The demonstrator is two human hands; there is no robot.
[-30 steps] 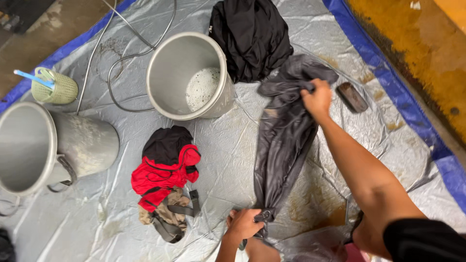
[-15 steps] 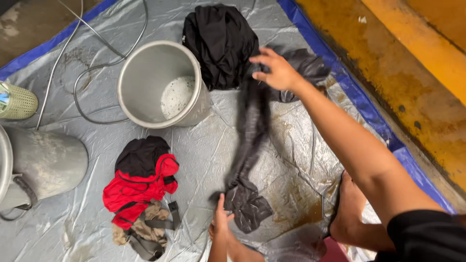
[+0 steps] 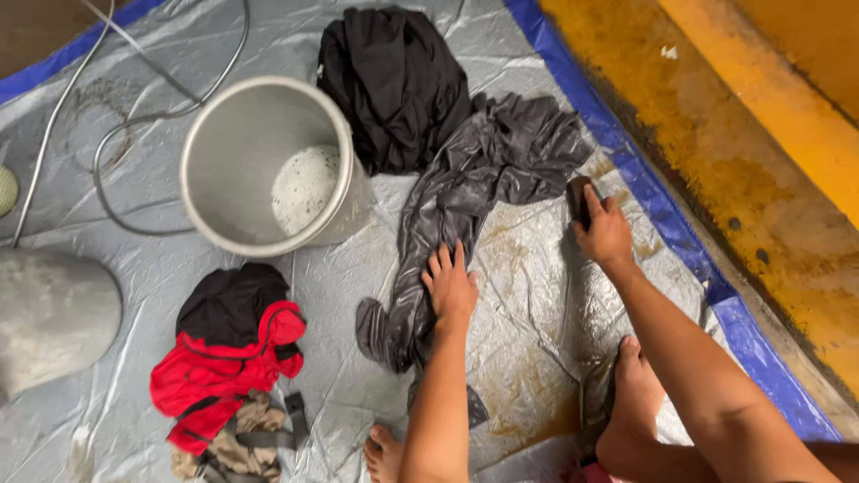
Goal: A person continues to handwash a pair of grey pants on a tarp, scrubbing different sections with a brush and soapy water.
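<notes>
From the head camera, the dark grey wet garment (image 3: 474, 188) lies stretched on the silvery tarp (image 3: 528, 295), its long axis running from about seven o'clock, where one end bunches near the person's bare feet, up to about one o'clock, where the wider part spreads out just beside the heap of black clothing (image 3: 394, 80). The left hand (image 3: 450, 284) rests flat on the lower half of that garment, palm down, fingers spread and pointing toward twelve o'clock, pressing on the cloth rather than gripping it. The right hand (image 3: 604, 231) sits at about three o'clock from the garment's middle, fingers curled around a small dark brush (image 3: 579, 197) that stands at the garment's right edge; whether the brush touches the cloth I cannot tell. At ten o'clock from the left hand stands a round metal pot (image 3: 259, 165) with white suds in its bottom, and at eight o'clock lies a red and black bundle of clothes (image 3: 224, 353).
</notes>
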